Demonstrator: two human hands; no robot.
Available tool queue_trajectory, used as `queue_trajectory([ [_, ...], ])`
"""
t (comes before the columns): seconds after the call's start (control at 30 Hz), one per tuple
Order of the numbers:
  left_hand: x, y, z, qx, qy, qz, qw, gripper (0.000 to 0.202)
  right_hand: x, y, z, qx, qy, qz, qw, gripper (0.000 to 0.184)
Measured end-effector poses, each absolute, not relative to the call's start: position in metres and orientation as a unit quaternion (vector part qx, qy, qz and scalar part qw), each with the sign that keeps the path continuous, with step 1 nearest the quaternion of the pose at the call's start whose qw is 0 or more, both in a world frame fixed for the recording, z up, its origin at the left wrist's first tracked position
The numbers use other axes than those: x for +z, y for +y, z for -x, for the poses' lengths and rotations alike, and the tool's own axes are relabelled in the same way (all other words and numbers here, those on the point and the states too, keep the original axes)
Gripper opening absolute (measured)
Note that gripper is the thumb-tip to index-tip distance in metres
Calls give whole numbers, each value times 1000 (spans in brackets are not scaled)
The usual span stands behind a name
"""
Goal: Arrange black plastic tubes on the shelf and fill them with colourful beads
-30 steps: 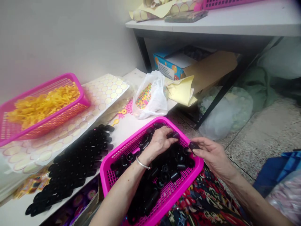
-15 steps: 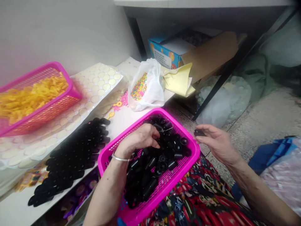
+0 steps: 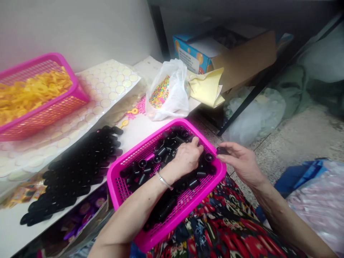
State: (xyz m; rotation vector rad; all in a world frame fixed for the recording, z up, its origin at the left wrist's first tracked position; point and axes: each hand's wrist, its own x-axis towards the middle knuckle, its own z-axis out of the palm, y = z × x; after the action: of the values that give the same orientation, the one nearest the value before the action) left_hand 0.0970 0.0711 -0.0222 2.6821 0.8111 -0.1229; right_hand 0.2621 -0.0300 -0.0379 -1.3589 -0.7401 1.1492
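Left hand and right hand apart at a pink basket.
Right pinches a black piece; left is among black tubes, its grip hidden.

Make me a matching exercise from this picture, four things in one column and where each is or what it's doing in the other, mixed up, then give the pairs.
Column one
1. Left hand
2. Right hand
3. Pile of small yellow plastic pieces
4. Translucent white plastic bag

Column two
A. In the pink mesh basket at the far left
B. Pinching a small black piece
C. On the white tabletop, holding small multicoloured balls
D. Reaching among black cylindrical pieces

Pairs: 1-D, 2-B, 3-A, 4-C
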Motion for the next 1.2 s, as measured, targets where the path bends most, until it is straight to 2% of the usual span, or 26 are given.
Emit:
queue_trajectory([
  [0.07,-26,73,-102,-39,287,-943,164,26,-37,-31,-261,483,-331,583,563,36],
  [0.13,-30,75,-102,-4,305,-930,206,23,-36,-31,-260,487,-351,580,550,35],
  [0.3,-26,81,-88,155,360,-809,438,23,-34,-29,-257,486,-395,550,553,27],
  [0.4,-16,81,-78,171,378,-680,604,28,-36,-25,-249,505,-402,513,566,27],
  [0.5,-7,77,-71,187,375,-594,687,32,-36,-22,-239,539,-397,466,578,28],
  [0.57,-3,74,-68,198,383,-589,683,31,-35,-21,-234,535,-402,457,586,29],
  [0.67,-1,72,-65,175,398,-651,623,28,-28,-20,-233,477,-442,482,587,33],
  [0.9,-2,69,-59,160,322,-770,528,25,-11,-14,-235,325,-634,500,492,27],
  [1.2,-5,68,-54,129,291,-804,503,28,-9,-14,-243,356,-686,472,423,27],
])
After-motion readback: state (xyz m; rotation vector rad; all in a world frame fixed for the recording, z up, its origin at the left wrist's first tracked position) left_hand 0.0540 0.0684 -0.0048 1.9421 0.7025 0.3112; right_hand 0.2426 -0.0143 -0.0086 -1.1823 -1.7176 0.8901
